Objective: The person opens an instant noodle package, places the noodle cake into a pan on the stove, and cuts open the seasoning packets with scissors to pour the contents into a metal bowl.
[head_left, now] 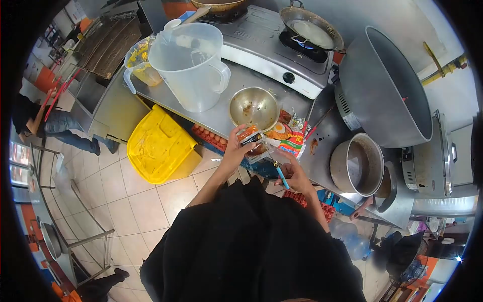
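1. Small packets (250, 136) sit pinched in your left hand (234, 152); steadying them seems the step, calling for a firm grip.
2. Your right hand (298, 176) holds a blue-handled tool (283, 177), its tip hard to make out.
3. Just beyond both: a printed packet (289, 135), partly hidden, near the metal bowl (255, 106).

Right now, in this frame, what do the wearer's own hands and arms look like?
The left hand and right hand are ungloved, and both forearms are bare. No watch or bracelet shows. Loose black clothing covers the body; fingernail details are too small to tell.
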The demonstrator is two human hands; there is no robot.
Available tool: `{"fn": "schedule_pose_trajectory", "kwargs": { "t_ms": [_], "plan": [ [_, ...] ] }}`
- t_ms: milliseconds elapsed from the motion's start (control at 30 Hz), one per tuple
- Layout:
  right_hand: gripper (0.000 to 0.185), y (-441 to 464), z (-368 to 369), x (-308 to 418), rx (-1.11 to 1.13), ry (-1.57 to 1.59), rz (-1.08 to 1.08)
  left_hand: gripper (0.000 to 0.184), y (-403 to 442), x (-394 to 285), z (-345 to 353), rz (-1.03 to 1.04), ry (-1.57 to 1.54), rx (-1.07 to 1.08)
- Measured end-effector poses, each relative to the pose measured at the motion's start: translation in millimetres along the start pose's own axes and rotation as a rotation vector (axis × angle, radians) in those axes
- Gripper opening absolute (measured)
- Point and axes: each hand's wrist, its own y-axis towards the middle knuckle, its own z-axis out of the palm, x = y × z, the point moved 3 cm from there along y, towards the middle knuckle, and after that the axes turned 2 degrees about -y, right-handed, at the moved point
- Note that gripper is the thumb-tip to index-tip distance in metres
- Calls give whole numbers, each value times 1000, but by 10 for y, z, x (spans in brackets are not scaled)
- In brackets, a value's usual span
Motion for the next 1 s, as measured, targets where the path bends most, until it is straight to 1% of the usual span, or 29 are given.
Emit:
{"fn": "schedule_pose_trajectory", "kwargs": {
  "t_ms": [100, 300, 367, 500, 567, 667, 800, 1000],
  "plan": [
    [84, -14, 1, -7, -20, 66, -23, 58, -28, 7, 37, -46, -72, -21],
    [87, -57, -15, 29, -22, 13, -8, 58, -43, 40, 45, -53, -107, -12],
    [87, -66, -26, 5, -34, 35, -40, 55, -67, 15, 67, -88, -135, -32],
    [87, -80, -41, 75, -37, -13, -52, 56, -61, 38, 51, -71, -141, -49],
    [86, -82, -33, 104, -25, -64, -39, 56, -62, 52, 50, -78, -138, -44],
    [85, -81, -31, 110, -15, -39, 0, 55, -65, 88, 47, -86, -146, -36],
    [84, -77, -42, 90, -20, -62, -7, 55, -63, 129, 25, -77, -144, -37],
    [83, -84, -30, 116, 14, -30, 75, 53, -74, 130, -3, -79, -164, -21]
  ]
}}
